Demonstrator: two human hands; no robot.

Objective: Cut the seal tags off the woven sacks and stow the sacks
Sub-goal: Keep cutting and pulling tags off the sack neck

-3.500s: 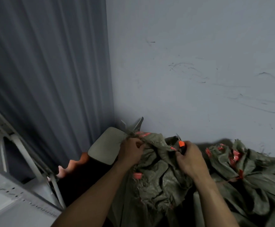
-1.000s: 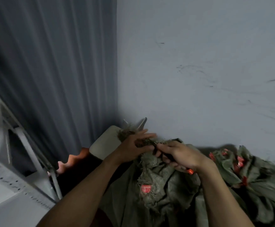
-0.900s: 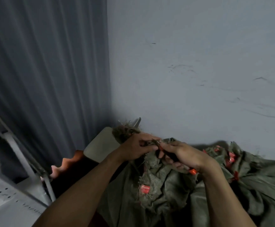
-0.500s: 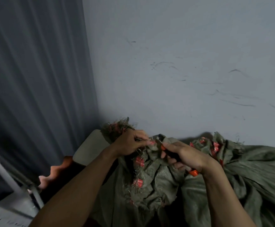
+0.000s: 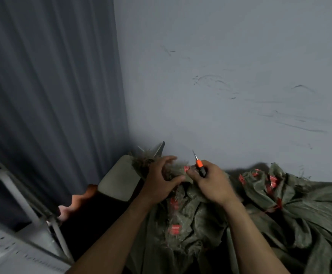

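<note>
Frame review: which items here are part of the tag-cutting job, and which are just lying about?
In the job:
left hand, gripping the held sack
right hand, gripping the knife
red seal tags
sack pile, tags on

Lying about:
grey seat pad
metal frame
curtain

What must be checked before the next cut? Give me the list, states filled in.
1. Knife gripped in right hand: ok.
2. Knife points up, away from left hand: ok.
3. Left hand holds the sack at its neck: ok.
4. Tag exposed between the hands: ok.
5. That tag cut free: cannot tell.
6. Lower tags off the sack: not ok.
</note>
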